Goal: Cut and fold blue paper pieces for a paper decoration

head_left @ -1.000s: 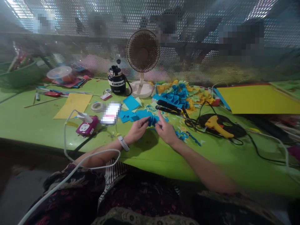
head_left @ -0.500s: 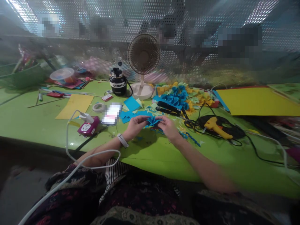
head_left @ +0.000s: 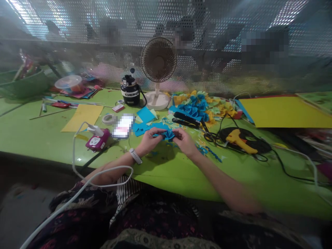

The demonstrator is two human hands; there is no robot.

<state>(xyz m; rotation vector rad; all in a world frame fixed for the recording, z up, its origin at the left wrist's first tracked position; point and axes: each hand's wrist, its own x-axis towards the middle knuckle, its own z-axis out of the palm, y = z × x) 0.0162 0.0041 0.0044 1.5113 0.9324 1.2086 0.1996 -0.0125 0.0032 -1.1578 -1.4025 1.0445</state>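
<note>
Between my hands is a blue paper flower point(head_left: 169, 134) with pointed, folded petals, raised a little off the green table. My left hand point(head_left: 152, 140), with a white watch at the wrist, pinches its left side. The fingers of my right hand point(head_left: 184, 141) are closed on its right edge. Cut blue paper point(head_left: 140, 129) lies just behind my left hand. A black stapler point(head_left: 186, 120) rests beyond my right hand, with black scissors point(head_left: 210, 136) to its right. Behind the stapler is a heap of blue paper flowers point(head_left: 195, 107) among yellow and pale green ones.
A yellow glue gun point(head_left: 241, 141) lies on a black round pad at the right. Left of my hands are a phone point(head_left: 123, 126), a tape roll point(head_left: 109, 119) and a purple power socket point(head_left: 98, 140). A white cable point(head_left: 103, 171) loops over my left forearm. A fan point(head_left: 158, 100) stands behind.
The blue paper flower has turned slightly between my fingers. My right fingers have curled in closer on its edge. Everything else on the table stays where it was.
</note>
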